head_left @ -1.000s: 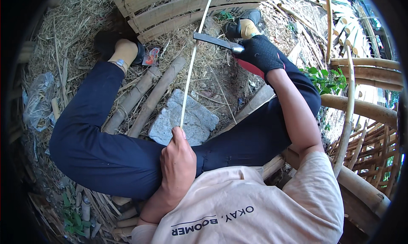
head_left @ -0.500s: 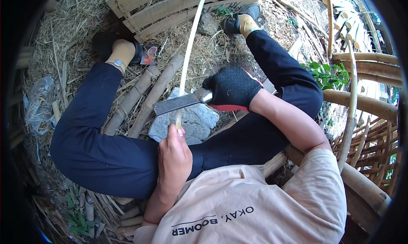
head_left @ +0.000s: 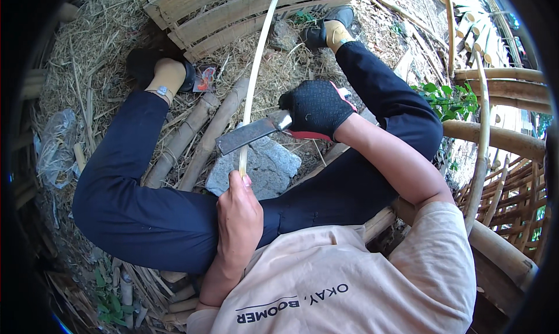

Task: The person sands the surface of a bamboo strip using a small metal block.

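My bare left hand (head_left: 239,213) pinches the near end of a long pale bamboo strip (head_left: 254,81), which runs away from me toward the wooden crate. In my right hand (head_left: 319,112), covered by a black and red glove, is the handle of a broad-bladed knife (head_left: 247,134). Its dark, rectangular blade lies across the strip, a short way beyond my left fingertips. Below the blade and strip sits a grey rock (head_left: 272,166) on the ground between my legs. The glove hides most of the knife's handle.
A slatted wooden crate (head_left: 224,27) stands ahead between my feet. Two bamboo poles (head_left: 212,133) lie left of the rock. Bamboo rails (head_left: 495,141) and a woven basket (head_left: 512,203) are at the right. Crumpled clear plastic (head_left: 57,148) lies at the left on straw.
My right hand has shifted slightly upward, and the knife blade has tilted more steeply and moved a little right. My left hand keeps its hold on the bamboo strip.
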